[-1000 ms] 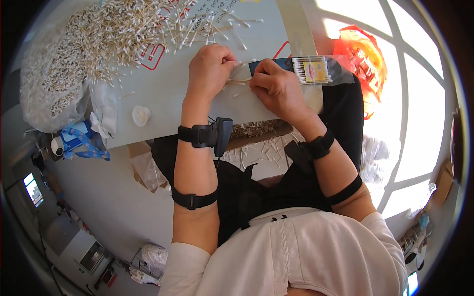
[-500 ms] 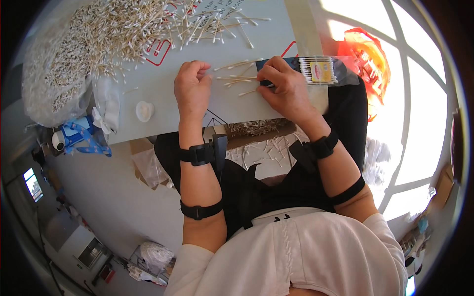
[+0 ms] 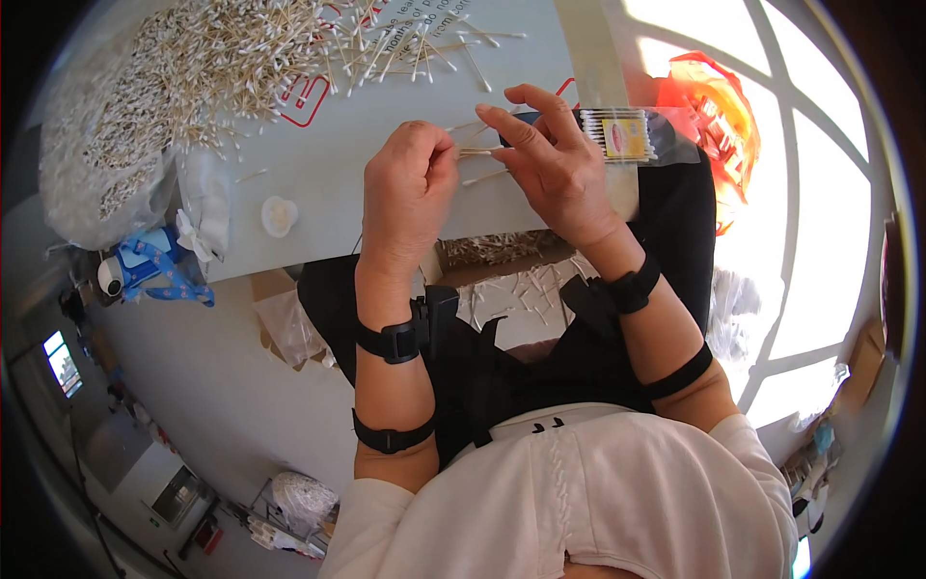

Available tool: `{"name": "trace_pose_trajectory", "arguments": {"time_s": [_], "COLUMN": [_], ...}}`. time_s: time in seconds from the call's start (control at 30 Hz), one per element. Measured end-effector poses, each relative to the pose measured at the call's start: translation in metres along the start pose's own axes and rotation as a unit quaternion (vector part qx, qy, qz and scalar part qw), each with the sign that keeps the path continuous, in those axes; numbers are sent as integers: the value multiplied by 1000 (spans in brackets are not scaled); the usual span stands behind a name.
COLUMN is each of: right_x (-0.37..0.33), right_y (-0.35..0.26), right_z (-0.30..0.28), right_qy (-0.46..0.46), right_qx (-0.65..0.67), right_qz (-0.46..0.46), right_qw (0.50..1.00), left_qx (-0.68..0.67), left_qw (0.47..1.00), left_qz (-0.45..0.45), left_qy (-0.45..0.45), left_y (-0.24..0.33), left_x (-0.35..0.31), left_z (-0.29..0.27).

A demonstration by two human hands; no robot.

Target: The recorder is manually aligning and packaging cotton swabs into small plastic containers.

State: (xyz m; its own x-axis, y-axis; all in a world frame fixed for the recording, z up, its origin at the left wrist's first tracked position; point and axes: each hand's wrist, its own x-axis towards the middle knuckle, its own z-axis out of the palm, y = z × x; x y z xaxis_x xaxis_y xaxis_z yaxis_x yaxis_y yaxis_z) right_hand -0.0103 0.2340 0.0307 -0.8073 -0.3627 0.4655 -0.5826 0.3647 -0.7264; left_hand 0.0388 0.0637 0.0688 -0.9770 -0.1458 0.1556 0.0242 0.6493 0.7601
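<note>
My left hand (image 3: 409,193) is closed in a pinch at the ends of a few cotton swabs (image 3: 474,151), whose sticks point toward my right hand. Fingers apart, my right hand (image 3: 558,174) hovers beside their other ends, its thumb tip close to them. Whether it touches them I cannot tell. One more swab (image 3: 484,179) lies on the table just below. Past my right fingers, a clear flat bag (image 3: 675,145) holds a row of swabs with a yellow label (image 3: 625,138). A dark piece at its near end is mostly covered by my hand.
A big heap of loose swabs (image 3: 222,72) spills from a plastic bag (image 3: 72,183) at the far left. A small white cup (image 3: 280,217) stands on the grey table (image 3: 318,183). An open box of swabs (image 3: 497,249) sits below its edge. A red bag (image 3: 714,125) lies right.
My left hand has moved right and pinched the swabs. My right hand has lifted and spread its fingers, off the dark piece it was pressing near.
</note>
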Motion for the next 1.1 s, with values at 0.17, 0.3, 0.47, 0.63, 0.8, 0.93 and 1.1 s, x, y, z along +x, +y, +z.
{"name": "trace_pose_trajectory", "arguments": {"time_s": [0.17, 0.3, 0.47, 0.63, 0.8, 0.93, 1.1], "right_x": [-9, -9, -12, -17, -24, -23, -20], "right_y": [11, 7, 9, 9, 13, 13, 10], "right_z": [4, 2, 2, -16, -20, -16, -15], "right_qy": [-17, -20, -22, -117, -196, -172, -156], "right_qx": [109, 185, 206, 40, -22, -46, -21], "right_qz": [9, 52, 62, -27, -3, 45, 99], "right_qw": [994, 981, 976, 992, 980, 983, 983], "left_qx": [-165, -215, -199, -37, 80, 136, 65], "left_qw": [986, 976, 979, 998, 995, 987, 993], "left_qz": [6, -23, -21, 39, 64, 76, 15], "left_qy": [25, 36, 30, -25, 0, 33, 95], "left_y": [21, 26, 27, 8, -15, -21, -32], "left_x": [-14, -15, -14, -29, -52, -45, -1], "left_z": [13, 15, 15, 14, 30, 39, 38]}}
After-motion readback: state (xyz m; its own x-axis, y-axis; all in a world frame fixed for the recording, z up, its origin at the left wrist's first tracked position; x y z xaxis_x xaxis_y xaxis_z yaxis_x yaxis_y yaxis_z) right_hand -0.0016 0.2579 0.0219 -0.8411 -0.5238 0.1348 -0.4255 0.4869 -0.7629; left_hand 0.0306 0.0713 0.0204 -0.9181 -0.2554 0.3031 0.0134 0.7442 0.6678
